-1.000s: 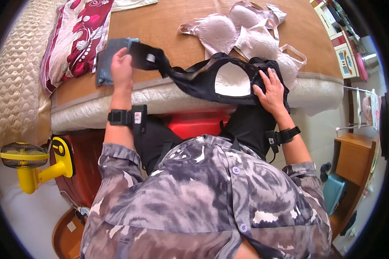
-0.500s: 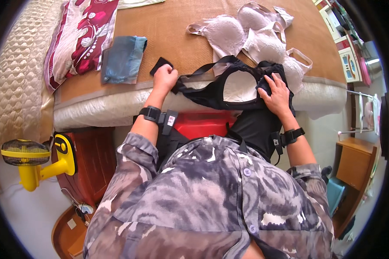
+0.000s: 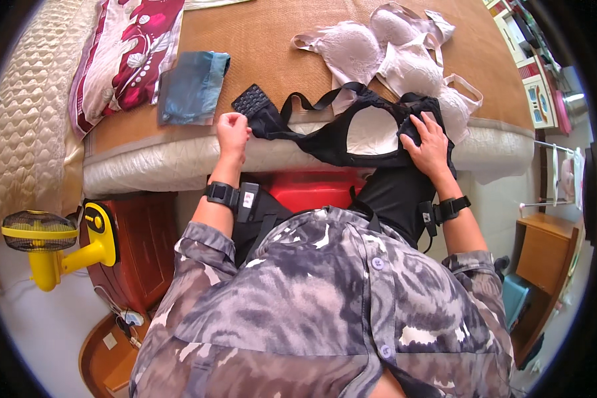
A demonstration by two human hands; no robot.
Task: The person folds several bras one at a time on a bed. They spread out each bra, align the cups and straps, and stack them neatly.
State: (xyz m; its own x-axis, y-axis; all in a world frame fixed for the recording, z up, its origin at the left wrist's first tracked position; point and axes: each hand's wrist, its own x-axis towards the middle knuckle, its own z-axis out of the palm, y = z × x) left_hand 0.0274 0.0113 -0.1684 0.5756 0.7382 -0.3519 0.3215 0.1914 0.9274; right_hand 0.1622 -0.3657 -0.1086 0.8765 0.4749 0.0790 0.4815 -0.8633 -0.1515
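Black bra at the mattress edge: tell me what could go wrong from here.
The black bra lies partly over the mattress edge, so it might slip down if the right hand lifts. It overlaps the pale bras, so a pull might drag them along. Its band end, beside the left hand, might fold over.

Black bra (image 3: 328, 142) partly behind right hand (image 3: 428, 146)
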